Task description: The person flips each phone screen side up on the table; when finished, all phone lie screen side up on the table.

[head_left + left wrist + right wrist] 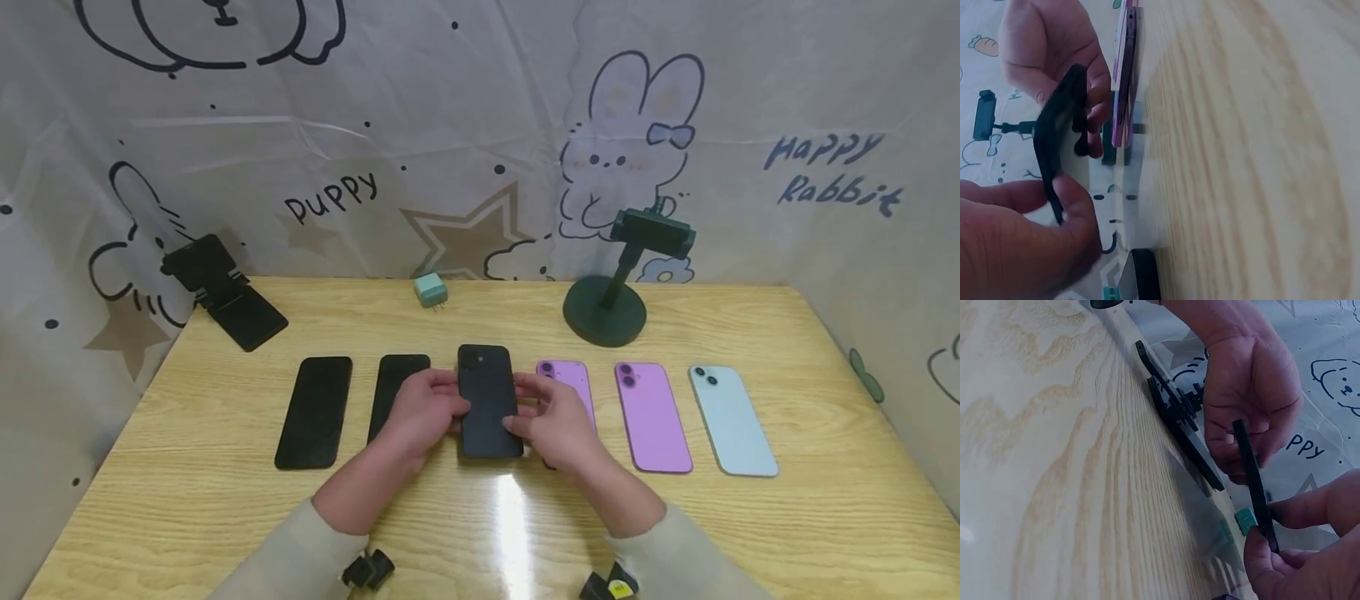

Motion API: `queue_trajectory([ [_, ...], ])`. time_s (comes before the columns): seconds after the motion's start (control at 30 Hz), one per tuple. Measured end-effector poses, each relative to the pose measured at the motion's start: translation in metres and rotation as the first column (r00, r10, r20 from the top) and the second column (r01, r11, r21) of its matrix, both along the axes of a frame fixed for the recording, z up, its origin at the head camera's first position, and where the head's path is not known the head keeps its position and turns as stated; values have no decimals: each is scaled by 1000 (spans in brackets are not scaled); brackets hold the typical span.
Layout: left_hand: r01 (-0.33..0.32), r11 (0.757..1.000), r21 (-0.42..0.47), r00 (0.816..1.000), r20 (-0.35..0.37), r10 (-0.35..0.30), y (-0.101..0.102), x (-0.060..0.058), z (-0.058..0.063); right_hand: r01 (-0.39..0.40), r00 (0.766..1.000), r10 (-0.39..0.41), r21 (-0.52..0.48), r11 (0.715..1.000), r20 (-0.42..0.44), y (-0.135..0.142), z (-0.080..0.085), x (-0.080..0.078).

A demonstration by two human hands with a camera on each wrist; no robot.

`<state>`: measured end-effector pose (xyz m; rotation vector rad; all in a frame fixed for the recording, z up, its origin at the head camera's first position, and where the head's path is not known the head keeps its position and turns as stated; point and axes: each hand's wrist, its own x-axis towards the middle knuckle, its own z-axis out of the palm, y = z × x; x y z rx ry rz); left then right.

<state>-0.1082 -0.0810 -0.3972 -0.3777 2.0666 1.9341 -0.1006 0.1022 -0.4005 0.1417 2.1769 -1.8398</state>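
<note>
A black smartphone [489,412], its camera side up, is held between both hands just in front of the row of phones. My left hand [424,412] pinches its left edge, thumb on the upper face. Along the opposite edge my right hand [558,418] grips it the same way. The left wrist view shows the phone [1060,125] raised off the wood, and in the right wrist view it is seen edge-on. Partly behind my left hand lies a black phone [400,379]; a purple phone [573,379] is partly covered by my right hand.
Another black phone [313,412] lies at the left. A second purple phone [654,417] and a light blue phone [735,421] lie at the right. Behind them stand a folding black stand [225,292], a teal charger plug [431,289] and a dark green phone holder [604,312].
</note>
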Motion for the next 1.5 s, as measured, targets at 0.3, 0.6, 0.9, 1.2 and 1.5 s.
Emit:
queue_trajectory([
  [0.3,93,983,156,994,-76,-82,-2,1,0,-6,996,6,0,1000,-89,3,-3,3],
  [0.6,184,969,167,978,-128,-164,-2,2,6,-129,982,125,-19,991,-140,3,-2,8],
  [0.9,248,943,221,962,-169,-213,-3,1,6,-196,972,179,-107,975,-152,4,0,8],
  [1.2,215,973,-87,950,-211,-229,0,0,3,-240,971,223,-369,898,-87,9,5,8],
  [1.5,69,974,-214,976,-189,-110,3,0,7,-254,963,261,-531,808,-65,7,8,10],
])
